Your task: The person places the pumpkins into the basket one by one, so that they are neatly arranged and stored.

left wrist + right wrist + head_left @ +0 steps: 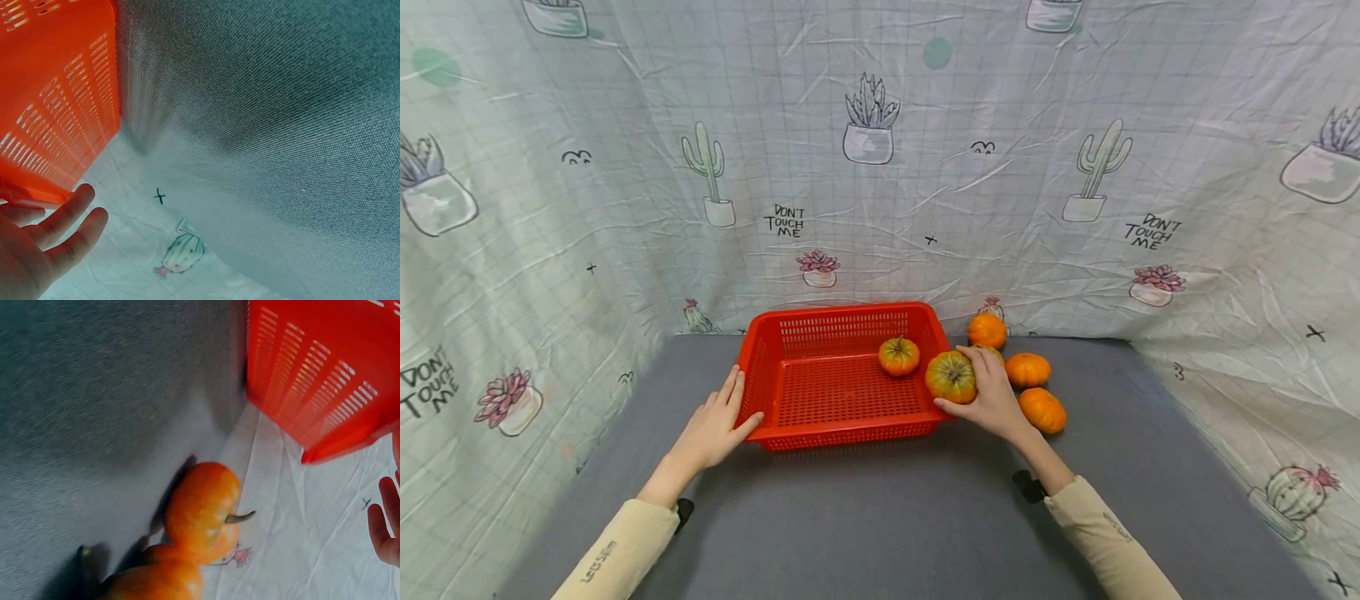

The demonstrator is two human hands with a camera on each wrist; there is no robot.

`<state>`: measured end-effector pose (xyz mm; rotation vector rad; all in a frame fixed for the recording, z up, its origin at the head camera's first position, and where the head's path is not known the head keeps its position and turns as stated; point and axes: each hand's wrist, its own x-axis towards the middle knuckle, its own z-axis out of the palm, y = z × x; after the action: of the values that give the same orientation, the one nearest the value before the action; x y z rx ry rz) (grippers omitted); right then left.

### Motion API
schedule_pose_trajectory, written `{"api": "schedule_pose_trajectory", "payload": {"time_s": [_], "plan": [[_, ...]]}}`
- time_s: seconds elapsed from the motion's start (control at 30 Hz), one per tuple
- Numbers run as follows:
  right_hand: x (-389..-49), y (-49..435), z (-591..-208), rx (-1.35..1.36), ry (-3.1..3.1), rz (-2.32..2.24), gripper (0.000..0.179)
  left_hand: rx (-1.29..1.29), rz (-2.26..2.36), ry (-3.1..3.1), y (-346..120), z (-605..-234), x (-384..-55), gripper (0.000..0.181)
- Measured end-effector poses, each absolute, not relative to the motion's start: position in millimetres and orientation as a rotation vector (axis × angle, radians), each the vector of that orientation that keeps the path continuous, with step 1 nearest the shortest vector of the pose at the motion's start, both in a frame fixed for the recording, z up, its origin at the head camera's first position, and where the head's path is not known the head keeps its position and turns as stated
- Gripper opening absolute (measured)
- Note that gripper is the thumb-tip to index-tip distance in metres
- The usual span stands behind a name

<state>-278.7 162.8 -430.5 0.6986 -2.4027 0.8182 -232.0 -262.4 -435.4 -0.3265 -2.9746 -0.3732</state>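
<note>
A greenish-orange mini pumpkin (951, 377) is in the grip of my right hand (992, 398), with thumb and fingers spread round its side, over the right rim of a red plastic basket (850, 431). Inside the basket, toward the right, sits another mini pumpkin (898, 357). My left hand (715, 423) lies at the basket's left rim, fingers extended along it and thumb at the front corner. In the left wrist view, fingertips (84, 194) show beside the perforated basket wall (62, 94). The right wrist view catches only a few fingers of my right hand; the held pumpkin is out of sight there.
Right of the basket, several more mini pumpkins lie on the grey tabletop (880, 517), among them an orange one (987, 331) at the back, one (1028, 370) in the middle and one (1042, 410) nearer. A printed cloth (925, 208) hangs behind and along both sides.
</note>
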Motion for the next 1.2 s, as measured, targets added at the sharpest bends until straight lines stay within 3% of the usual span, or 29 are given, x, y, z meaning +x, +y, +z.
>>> {"api": "schedule_pose_trajectory", "payload": {"time_s": [0.53,1.2], "plan": [[-301,133,-413,0.9,-2.522,0.597,0.082,-0.338,-0.389,-2.973,-262,-433,-232,0.081],[-325,118,-415,0.915,-2.675,0.346,0.081,-0.323,-0.399,-2.972,-262,-434,-229,0.079]]}}
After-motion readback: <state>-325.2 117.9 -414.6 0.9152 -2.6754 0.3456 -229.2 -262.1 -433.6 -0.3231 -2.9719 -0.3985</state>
